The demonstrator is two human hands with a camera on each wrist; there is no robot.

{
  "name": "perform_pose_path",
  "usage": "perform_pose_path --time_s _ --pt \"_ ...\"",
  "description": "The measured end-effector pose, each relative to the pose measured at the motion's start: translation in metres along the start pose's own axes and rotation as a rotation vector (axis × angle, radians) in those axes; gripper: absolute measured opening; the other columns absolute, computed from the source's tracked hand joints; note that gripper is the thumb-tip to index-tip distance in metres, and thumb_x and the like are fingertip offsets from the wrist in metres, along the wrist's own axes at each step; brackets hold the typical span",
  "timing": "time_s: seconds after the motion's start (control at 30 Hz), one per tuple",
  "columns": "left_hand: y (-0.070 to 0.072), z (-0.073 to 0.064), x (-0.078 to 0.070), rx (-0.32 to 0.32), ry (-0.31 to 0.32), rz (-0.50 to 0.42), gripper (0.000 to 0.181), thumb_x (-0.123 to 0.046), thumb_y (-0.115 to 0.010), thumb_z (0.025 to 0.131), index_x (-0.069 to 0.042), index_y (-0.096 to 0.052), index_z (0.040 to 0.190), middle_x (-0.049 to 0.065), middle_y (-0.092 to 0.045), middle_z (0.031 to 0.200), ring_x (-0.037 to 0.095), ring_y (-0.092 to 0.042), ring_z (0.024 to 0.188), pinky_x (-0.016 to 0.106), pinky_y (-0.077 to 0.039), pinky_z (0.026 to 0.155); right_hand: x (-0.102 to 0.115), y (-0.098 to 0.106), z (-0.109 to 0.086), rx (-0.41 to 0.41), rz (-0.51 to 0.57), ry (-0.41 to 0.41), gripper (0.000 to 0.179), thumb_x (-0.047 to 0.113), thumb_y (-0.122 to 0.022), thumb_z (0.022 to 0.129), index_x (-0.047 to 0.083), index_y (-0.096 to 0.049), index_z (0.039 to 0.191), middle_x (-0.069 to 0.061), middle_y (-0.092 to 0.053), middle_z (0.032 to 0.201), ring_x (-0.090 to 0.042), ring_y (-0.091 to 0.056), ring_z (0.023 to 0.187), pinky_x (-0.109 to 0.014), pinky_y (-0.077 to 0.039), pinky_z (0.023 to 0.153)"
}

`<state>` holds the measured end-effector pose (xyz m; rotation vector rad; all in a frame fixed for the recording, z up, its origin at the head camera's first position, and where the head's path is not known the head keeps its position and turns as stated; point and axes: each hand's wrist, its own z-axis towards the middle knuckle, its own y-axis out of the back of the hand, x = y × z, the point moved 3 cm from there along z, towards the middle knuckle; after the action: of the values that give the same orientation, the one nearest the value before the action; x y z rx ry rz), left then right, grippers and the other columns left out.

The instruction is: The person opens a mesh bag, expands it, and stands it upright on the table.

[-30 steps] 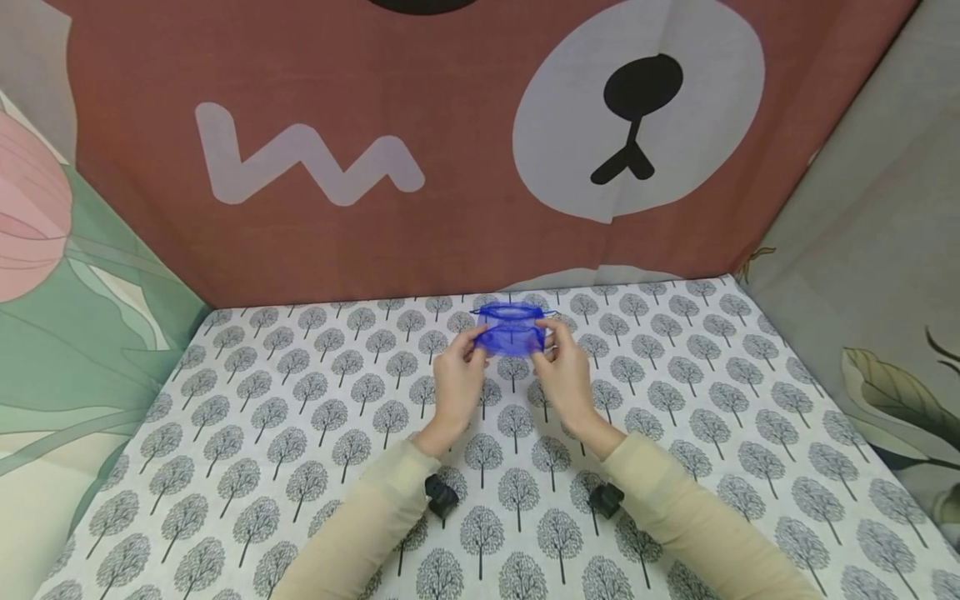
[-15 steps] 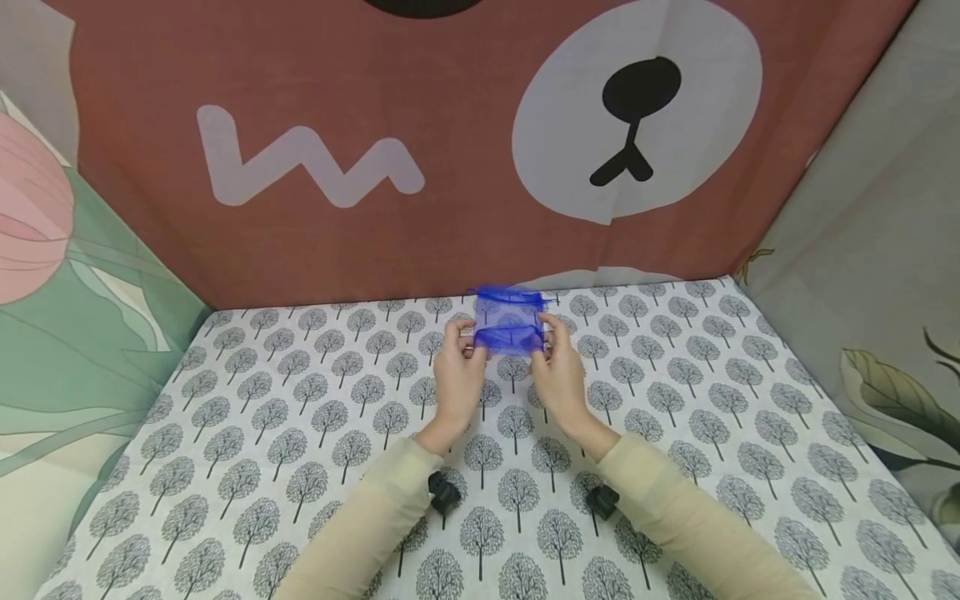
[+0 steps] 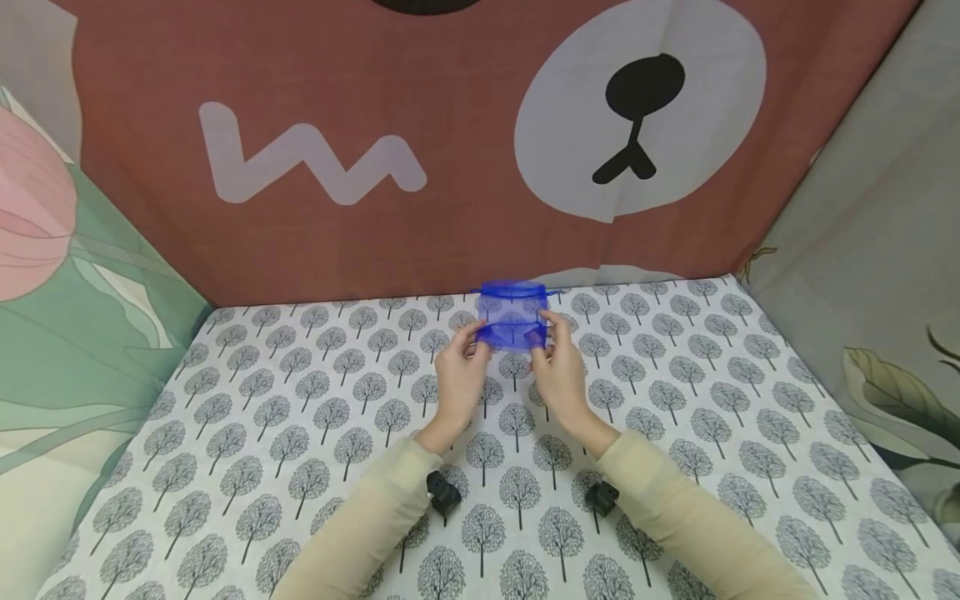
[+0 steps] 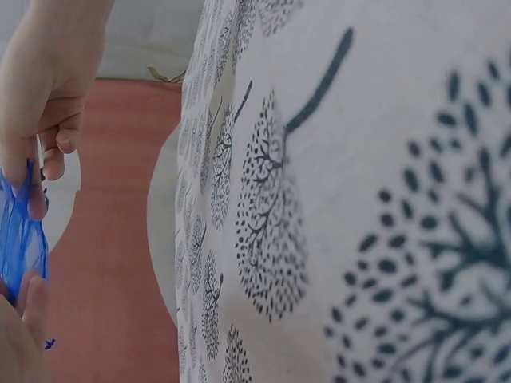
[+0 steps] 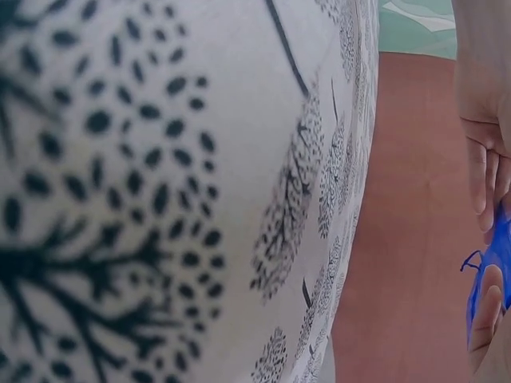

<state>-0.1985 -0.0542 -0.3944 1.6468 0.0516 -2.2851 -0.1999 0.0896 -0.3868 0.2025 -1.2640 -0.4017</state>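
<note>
A sheer blue drawstring pouch (image 3: 513,310) is held spread between both hands, near the far side of the table. My left hand (image 3: 461,367) pinches its left edge low down, between thumb and fingers. At the opposite edge my right hand (image 3: 561,371) pinches it the same way. Cord ends stick out at both sides near the pouch's top. In the left wrist view only part of the blue pouch (image 4: 22,231) shows, between the two hands. A cord loop is seen beside the pouch (image 5: 497,254) in the right wrist view.
A white cloth with tree prints (image 3: 352,450) covers the table. Behind it hangs a red-brown cloth (image 3: 315,250) with a cartoon face. Patterned drapes stand at left (image 3: 37,350) and right (image 3: 847,275). Black wrist devices (image 3: 444,493) sit at the sleeve cuffs.
The pouch's upper part has swung up and away, so more of its face shows. Both hands keep their pinch and have hardly moved.
</note>
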Motion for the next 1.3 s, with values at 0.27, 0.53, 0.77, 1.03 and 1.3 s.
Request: perform_pose_path --time_s 0.27,0.53,0.77,1.03,1.3 --pt "0.0012 0.0012 -0.0007 -0.057 -0.01 0.0 0.025 0.005 -0.056 0.087 0.002 -0.06 0.112 0.02 -0.071 0.098 0.032 -0.068 0.082 0.015 -0.054 0.061 -0.0017 -0.0006 -0.0007 -0.008 -0.009 0.021 0.044 -0.001 -0.048 0.093 0.004 -0.041 0.136 -0.022 -0.065 0.104 -0.04 -0.061 0.062 -0.019 -0.045 0.042" --pt "0.0008 0.0007 -0.0005 -0.065 -0.028 0.055 0.025 0.001 -0.056 0.089 -0.001 -0.057 0.113 0.016 -0.065 0.077 0.018 -0.061 0.065 0.019 -0.053 0.054 -0.0009 -0.0006 -0.0022 -0.018 -0.023 0.053 0.043 -0.002 -0.05 0.091 0.004 -0.043 0.134 -0.021 -0.066 0.102 -0.035 -0.061 0.06 -0.019 -0.046 0.043" --pt "-0.0014 0.0007 0.0031 -0.025 0.004 0.031 0.032 -0.003 -0.052 0.094 -0.006 -0.058 0.125 0.02 -0.071 0.092 0.028 -0.067 0.069 0.037 -0.06 0.059 0.0008 -0.0014 -0.0015 -0.028 -0.07 0.08 0.043 -0.001 -0.052 0.091 0.005 -0.043 0.133 -0.02 -0.068 0.102 -0.011 -0.053 0.053 -0.019 -0.045 0.042" --pt "-0.0016 0.0009 -0.0001 -0.015 0.063 -0.044 0.035 -0.003 -0.059 0.089 -0.004 -0.061 0.124 0.021 -0.068 0.109 0.032 -0.07 0.09 0.033 -0.061 0.072 0.0019 -0.0008 0.0008 0.01 -0.045 0.038 0.047 0.005 -0.057 0.092 0.006 -0.041 0.136 -0.021 -0.069 0.092 -0.026 -0.059 0.054 -0.02 -0.044 0.04" --pt "-0.0016 0.0021 -0.002 -0.047 0.118 -0.139 0.039 0.001 -0.057 0.089 -0.006 -0.059 0.127 0.014 -0.062 0.129 0.029 -0.069 0.085 0.018 -0.053 0.051 0.0038 -0.0019 0.0029 0.027 -0.005 -0.015 0.047 0.0 -0.048 0.094 0.009 -0.038 0.139 -0.019 -0.068 0.083 -0.036 -0.06 0.059 -0.021 -0.045 0.041"
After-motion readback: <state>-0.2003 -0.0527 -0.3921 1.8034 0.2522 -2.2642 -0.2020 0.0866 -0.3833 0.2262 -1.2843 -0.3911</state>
